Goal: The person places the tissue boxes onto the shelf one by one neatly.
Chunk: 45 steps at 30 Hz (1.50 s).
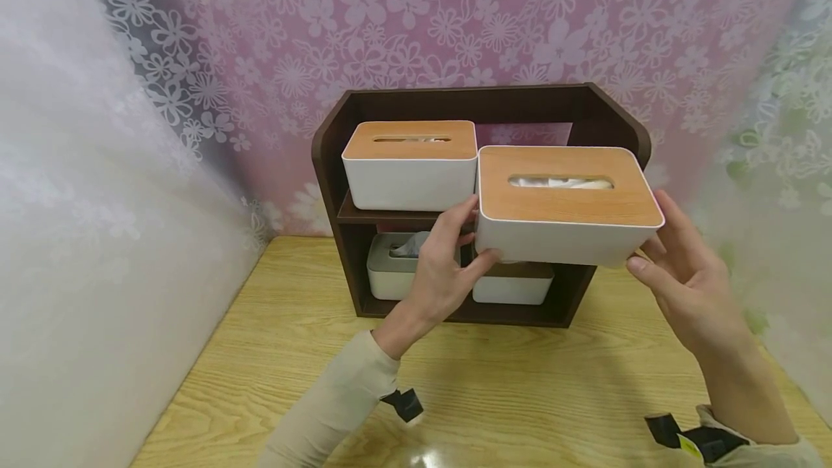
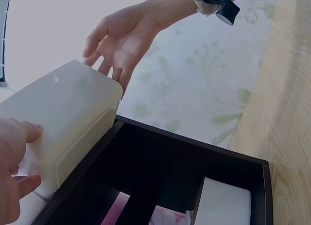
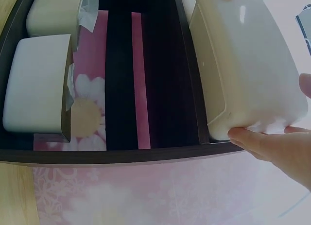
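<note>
Both hands hold a white tissue box (image 1: 565, 240) with a wood-grain lid and a slot showing white tissue, at the front right of the upper shelf of a dark brown rack (image 1: 468, 103). My left hand (image 1: 445, 262) grips its left end, thumb at the lower front edge. On the right end, my right hand (image 1: 692, 284) has its thumb at the lower corner and fingers around the side. The box's pale underside (image 3: 248, 64) overhangs the shelf edge in the right wrist view. A similar wood-lidded tissue box (image 1: 409, 183) stands at the upper left, just beside the held one.
On the lower shelf sit a box with a grey-green lid (image 1: 390, 280), partly behind my left hand, and a smaller brown-lidded white box (image 1: 513, 289). The rack stands on a light wood table (image 1: 520, 381). Flowered curtains (image 1: 422, 20) hang behind and at both sides.
</note>
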{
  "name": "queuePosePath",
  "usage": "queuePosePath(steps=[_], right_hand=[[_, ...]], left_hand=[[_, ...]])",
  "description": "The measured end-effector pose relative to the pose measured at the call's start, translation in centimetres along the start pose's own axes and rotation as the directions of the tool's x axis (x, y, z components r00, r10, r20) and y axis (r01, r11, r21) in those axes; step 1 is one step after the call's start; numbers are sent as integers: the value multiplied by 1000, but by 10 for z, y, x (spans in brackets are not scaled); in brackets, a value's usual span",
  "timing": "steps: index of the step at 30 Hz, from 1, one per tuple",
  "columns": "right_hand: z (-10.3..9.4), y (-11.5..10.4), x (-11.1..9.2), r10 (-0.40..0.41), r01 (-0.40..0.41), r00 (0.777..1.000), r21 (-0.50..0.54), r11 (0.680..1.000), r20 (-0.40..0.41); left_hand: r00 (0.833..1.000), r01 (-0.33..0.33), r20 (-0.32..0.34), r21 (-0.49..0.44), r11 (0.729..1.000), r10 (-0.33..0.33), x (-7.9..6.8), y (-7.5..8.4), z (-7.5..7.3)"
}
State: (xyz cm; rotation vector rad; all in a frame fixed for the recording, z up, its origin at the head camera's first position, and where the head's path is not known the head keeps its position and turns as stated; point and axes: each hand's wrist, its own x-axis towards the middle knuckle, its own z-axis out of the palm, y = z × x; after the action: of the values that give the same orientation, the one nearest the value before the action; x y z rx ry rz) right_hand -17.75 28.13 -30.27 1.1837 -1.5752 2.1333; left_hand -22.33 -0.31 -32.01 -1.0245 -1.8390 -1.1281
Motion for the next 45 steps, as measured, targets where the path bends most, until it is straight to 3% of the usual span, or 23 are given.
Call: queuePosePath(steps=[6, 13, 16, 20, 30, 45], right_hand=[[1, -1, -1, 0, 2, 1000, 54, 999, -25], [0, 5, 2, -117, 118, 993, 226, 967, -16], [0, 6, 1, -138, 142, 990, 231, 962, -30], [0, 6, 0, -135, 139, 990, 183, 973, -38], [2, 8, 3, -111, 107, 991, -65, 992, -77], [-1, 11, 9, -73, 58, 992, -144, 988, -101]], left_hand=[[1000, 27, -15, -25, 999, -28, 3, 1, 2], [997, 57, -40, -52, 997, -59, 5, 2, 5], [997, 63, -42, -69, 996, -66, 5, 2, 6], [997, 59, -46, -58, 997, -62, 4, 2, 7], [997, 48, -66, -19, 999, -50, 5, 0, 11], [996, 21, -91, 48, 999, -17, 8, -6, 15]])
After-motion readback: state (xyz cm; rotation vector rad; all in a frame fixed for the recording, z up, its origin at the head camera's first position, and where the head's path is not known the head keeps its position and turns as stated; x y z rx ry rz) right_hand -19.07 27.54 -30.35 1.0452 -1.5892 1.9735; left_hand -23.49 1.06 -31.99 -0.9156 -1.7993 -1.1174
